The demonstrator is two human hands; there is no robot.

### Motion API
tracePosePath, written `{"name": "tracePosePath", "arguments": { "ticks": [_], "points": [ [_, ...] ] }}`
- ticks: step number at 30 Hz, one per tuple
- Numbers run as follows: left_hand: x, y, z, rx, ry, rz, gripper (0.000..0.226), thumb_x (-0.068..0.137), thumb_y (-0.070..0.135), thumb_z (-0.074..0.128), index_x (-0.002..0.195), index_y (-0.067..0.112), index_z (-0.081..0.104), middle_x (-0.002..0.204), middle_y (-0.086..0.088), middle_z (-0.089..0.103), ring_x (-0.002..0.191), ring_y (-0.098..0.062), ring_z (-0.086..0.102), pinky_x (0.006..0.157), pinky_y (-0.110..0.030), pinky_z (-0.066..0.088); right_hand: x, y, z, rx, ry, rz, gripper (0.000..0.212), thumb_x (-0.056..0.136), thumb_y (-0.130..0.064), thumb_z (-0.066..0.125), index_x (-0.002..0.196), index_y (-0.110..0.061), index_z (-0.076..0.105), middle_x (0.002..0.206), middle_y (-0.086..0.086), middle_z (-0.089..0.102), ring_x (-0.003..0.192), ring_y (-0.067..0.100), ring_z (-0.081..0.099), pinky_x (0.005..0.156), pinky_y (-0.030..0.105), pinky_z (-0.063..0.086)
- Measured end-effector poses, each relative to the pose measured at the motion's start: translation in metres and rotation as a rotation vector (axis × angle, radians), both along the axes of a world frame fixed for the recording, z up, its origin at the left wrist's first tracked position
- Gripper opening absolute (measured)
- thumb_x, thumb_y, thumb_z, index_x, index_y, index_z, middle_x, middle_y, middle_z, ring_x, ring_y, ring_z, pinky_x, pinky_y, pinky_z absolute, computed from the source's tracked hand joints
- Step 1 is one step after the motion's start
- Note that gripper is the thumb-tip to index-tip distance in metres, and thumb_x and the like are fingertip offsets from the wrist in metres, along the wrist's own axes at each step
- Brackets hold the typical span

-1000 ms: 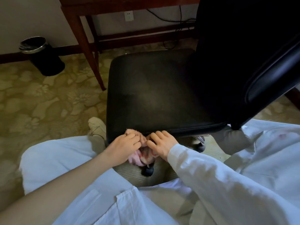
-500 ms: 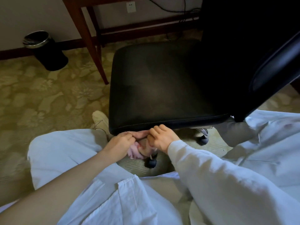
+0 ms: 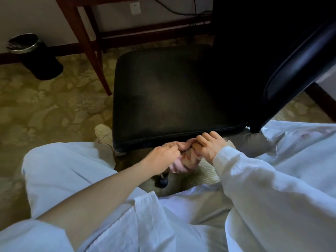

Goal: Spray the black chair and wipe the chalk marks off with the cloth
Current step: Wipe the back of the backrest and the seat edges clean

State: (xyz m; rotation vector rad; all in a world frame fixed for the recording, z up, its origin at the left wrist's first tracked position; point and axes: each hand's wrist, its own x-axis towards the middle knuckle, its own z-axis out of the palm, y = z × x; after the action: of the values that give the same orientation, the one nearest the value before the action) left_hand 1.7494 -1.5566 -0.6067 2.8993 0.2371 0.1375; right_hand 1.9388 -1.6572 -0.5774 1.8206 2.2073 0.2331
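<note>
Bunching of the pink fluffy cloth (image 3: 183,160) is shown; left hand (image 3: 161,157) and right hand (image 3: 209,144) are clamped on it, just beneath the 6 o'clock edge of the black padded chair seat (image 3: 172,99); next, lifting onto the seat for wiping is judged required.

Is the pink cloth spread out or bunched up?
Bunched up: the cloth is a crumpled wad gripped by the left hand and right hand.
</note>
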Motion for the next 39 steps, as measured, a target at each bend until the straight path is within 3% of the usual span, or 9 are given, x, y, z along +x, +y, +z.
{"name": "tracePosePath", "arguments": {
  "ticks": [2,6,8,13,18,23,28,34,39],
  "points": [
    [-0.028,0.014,-0.002,0.024,0.071,0.046,0.024,0.068,0.015,0.078,0.09,0.01,0.07,0.101,-0.01,0.07,0.096,-0.024,0.068,0.07,-0.028,0.058,-0.031,0.02,0.002,0.058,0.022,0.078,0.026,0.07,-0.025,0.048,0.064,-0.018,0.073,0.07,0.002,0.062,0.062,0.025,0.06,0.064,0.031,0.039],
    [-0.076,0.039,-0.002,0.116,0.396,0.245,0.042,0.091,0.018,0.058,0.133,0.015,0.051,0.142,-0.001,0.047,0.13,-0.019,0.044,0.1,-0.031,0.044,-0.098,0.056,-0.001,-0.179,0.002,0.152,0.035,0.089,-0.024,0.053,0.121,-0.012,0.061,0.128,0.011,0.049,0.117,0.032,0.046,0.099,0.042,0.033],
    [-0.099,0.053,-0.003,0.088,0.482,0.349,0.05,0.092,0.023,0.057,0.14,0.022,0.042,0.144,0.002,0.043,0.13,-0.018,0.043,0.101,-0.032,0.043,-0.122,0.067,-0.003,-0.17,0.001,0.143,0.036,0.094,-0.021,0.044,0.127,-0.01,0.056,0.131,0.011,0.045,0.119,0.033,0.041,0.102,0.042,0.03],
    [-0.136,0.08,0.008,0.026,0.365,0.402,0.034,0.098,0.045,0.044,0.13,0.034,0.049,0.129,0.009,0.051,0.115,-0.012,0.053,0.09,-0.019,0.04,-0.147,0.085,-0.002,-0.104,-0.051,0.226,0.035,0.092,-0.022,0.051,0.127,-0.018,0.053,0.126,0.007,0.048,0.113,0.029,0.044,0.095,0.039,0.034],
    [-0.132,0.075,0.006,-0.096,0.251,0.395,0.043,0.087,0.01,0.063,0.127,0.023,0.057,0.128,0.004,0.055,0.114,-0.014,0.055,0.093,-0.03,0.049,-0.121,0.075,-0.009,-0.094,-0.049,0.218,0.041,0.087,-0.023,0.059,0.127,-0.017,0.053,0.123,0.007,0.05,0.11,0.028,0.047,0.094,0.039,0.037],
    [-0.061,0.04,-0.003,-0.022,0.171,0.191,0.039,0.071,0.013,0.076,0.108,0.016,0.066,0.113,-0.002,0.063,0.104,-0.017,0.062,0.086,-0.03,0.055,-0.038,0.041,-0.003,-0.187,-0.055,0.148,0.048,0.089,-0.027,0.058,0.134,-0.018,0.041,0.135,0.012,0.043,0.121,0.031,0.043,0.102,0.041,0.032],
    [0.057,-0.011,0.003,0.014,0.063,-0.009,0.052,0.048,0.012,0.089,0.096,0.008,0.069,0.106,-0.009,0.067,0.096,-0.024,0.066,0.078,-0.029,0.057,0.059,-0.014,0.007,0.002,-0.089,-0.071,0.037,0.048,-0.031,0.083,0.082,-0.022,0.071,0.076,0.009,0.066,0.06,0.028,0.062,0.06,0.032,0.05],
    [0.123,-0.043,0.013,0.07,0.054,-0.094,0.053,0.043,0.007,0.088,0.092,0.004,0.068,0.114,-0.014,0.066,0.102,-0.027,0.065,0.086,-0.036,0.055,0.117,-0.033,0.005,-0.062,0.025,-0.375,0.063,0.016,-0.035,0.091,0.074,-0.023,0.067,0.066,0.004,0.06,0.056,0.025,0.06,0.054,0.032,0.046],
    [0.08,-0.021,0.0,0.071,-0.045,-0.131,0.064,0.051,0.015,0.089,0.11,0.004,0.066,0.122,-0.009,0.062,0.117,-0.021,0.057,0.1,-0.033,0.046,0.087,-0.023,-0.005,0.027,0.044,-0.11,0.016,0.058,-0.03,0.07,0.071,-0.021,0.07,0.059,0.0,0.057,0.052,0.022,0.057,0.055,0.028,0.045]
  ]
}}
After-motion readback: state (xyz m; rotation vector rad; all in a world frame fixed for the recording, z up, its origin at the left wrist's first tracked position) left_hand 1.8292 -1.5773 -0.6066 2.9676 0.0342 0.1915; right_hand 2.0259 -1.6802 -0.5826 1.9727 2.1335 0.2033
